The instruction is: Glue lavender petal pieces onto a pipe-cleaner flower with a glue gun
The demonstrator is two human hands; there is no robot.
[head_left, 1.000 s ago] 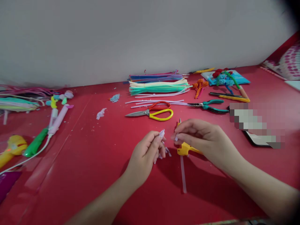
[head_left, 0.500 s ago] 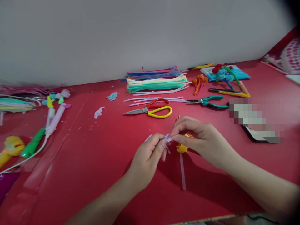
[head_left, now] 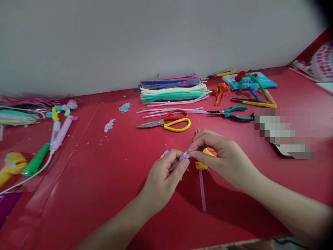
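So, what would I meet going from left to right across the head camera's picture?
Yellow tool, green handle, lilac fluff, light-blue fluff, left hand, right hand, spotted cloth.

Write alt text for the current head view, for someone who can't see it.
A left hand and a right hand pinch a small lilac piece between them over a red table, the right partly hiding a yellow glue gun. Beyond lie scissors, pliers and pipe cleaners.

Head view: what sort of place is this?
Likely a craft worktable, though the pictures can't settle whether home or workshop: bundled cream-and-green stems, scissors and what looks like a yellow glue gun lie on the red tabletop.
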